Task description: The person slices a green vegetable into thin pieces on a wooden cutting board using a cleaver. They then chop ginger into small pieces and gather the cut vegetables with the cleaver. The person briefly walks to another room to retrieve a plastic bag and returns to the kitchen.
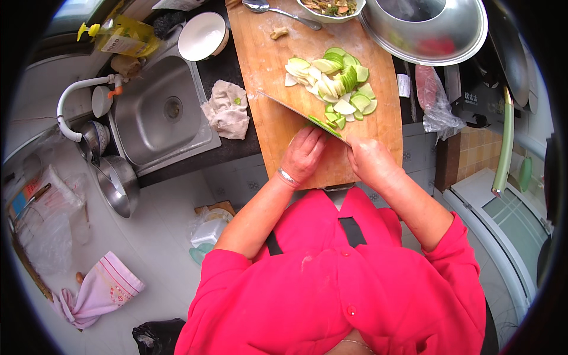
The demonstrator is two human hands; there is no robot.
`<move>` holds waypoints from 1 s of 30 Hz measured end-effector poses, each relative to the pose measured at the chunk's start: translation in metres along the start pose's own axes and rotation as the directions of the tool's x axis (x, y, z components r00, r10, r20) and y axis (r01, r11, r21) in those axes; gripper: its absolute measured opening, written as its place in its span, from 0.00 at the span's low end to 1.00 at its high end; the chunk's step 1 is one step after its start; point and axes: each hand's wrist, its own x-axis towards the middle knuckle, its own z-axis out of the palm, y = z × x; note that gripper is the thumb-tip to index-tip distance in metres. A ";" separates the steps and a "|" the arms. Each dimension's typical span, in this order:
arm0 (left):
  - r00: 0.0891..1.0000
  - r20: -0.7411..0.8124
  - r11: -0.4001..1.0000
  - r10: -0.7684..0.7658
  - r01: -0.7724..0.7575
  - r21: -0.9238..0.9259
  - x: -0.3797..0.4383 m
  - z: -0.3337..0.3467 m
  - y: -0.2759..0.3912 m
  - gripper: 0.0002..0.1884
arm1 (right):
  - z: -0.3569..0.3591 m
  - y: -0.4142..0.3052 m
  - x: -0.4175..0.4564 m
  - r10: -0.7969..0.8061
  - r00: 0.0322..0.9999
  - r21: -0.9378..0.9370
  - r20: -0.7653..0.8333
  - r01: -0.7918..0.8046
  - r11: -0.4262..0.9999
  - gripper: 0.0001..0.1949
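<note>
My right hand [372, 159] grips the handle end of a kitchen knife [288, 108], its wide blade slanting across the wooden cutting board [284, 162] towards the upper left. Green-edged slices [326, 126] lie along the far side of the blade. Close against its near side, my left hand [304, 151] rests on the board with fingers curled; what is under them is mostly hidden. Beyond the knife lies a heap of thin, pale, green-skinned vegetable slices [330, 80]. Several smaller cut pieces lie between the heap and the blade.
At the board's far end are a metal spoon [284, 14], a ginger-like chunk [278, 33] and a bowl of chopped food [330, 17]. A large metal basin [428, 33] stands right. Leftward are a crumpled cloth [227, 108], a white bowl [203, 36] and a steel sink [155, 111].
</note>
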 end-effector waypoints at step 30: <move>1.000 -0.013 1.000 0.015 -0.015 -0.003 -0.004 0.002 0.000 0.11 | -0.012 -0.002 -0.027 0.059 0.995 -0.015 0.083 -0.058 0.998 0.06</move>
